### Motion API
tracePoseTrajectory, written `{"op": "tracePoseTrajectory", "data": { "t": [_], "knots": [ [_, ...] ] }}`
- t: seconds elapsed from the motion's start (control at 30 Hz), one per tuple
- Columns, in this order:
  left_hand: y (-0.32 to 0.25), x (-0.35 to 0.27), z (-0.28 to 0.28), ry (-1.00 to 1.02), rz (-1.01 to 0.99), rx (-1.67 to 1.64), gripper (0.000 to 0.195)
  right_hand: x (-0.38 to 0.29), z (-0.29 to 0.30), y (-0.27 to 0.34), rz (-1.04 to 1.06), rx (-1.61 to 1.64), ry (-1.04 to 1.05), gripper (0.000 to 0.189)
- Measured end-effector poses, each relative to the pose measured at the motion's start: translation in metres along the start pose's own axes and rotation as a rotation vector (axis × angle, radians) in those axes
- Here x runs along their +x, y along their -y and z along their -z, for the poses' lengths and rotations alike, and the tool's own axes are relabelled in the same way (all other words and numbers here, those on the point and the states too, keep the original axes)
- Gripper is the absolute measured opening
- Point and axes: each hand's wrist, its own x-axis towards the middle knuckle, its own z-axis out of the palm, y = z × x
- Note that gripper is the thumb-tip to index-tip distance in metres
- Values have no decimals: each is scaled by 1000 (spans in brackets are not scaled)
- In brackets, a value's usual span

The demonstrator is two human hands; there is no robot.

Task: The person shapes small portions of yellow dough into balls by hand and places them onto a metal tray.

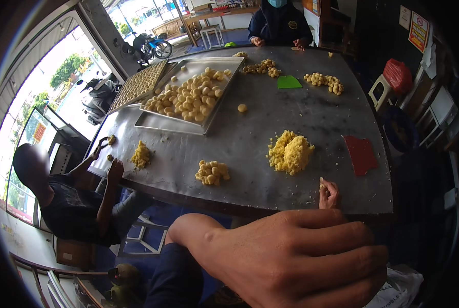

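My left hand [291,258] is raised very close to the camera, its back showing and its fingers curled; its palm is hidden. Beyond it, at the near edge of the metal table [248,154], my right hand [330,195] has its fingers bent around what looks like a small piece of dough. Crumbly yellow dough [291,153] lies in a heap just past my right hand. To its right is a flat red scraper [360,155]. A cluster of small dough pieces [212,172] sits left of the heap, and a single round dough ball [242,108] lies farther back.
A metal tray [223,92] of dough balls stands at the back left, by a fuller tray [140,82]. A co-worker [71,200] sits at the left beside a small yellow heap [140,154]. Another person [279,23] sits opposite, near a green scraper [289,82] and dough clusters [323,82].
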Motion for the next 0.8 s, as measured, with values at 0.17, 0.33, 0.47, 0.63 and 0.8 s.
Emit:
{"op": "tracePoseTrajectory", "data": {
  "t": [0.17,0.33,0.47,0.63,0.8],
  "knots": [
    [-2,4,7,45,-44,0,28,0,2,10,-55,49,14,26],
    [-2,-26,32,163,278,-115,32,2,4,25,-98,35,54,26],
    [31,-113,48,117,785,367,25,3,9,19,-88,-89,111,42],
    [69,-279,93,222,1257,1070,69,45,-9,22,153,-179,272,103],
    [77,-352,115,236,1492,987,106,120,-32,15,162,-244,546,141]
  ]
}}
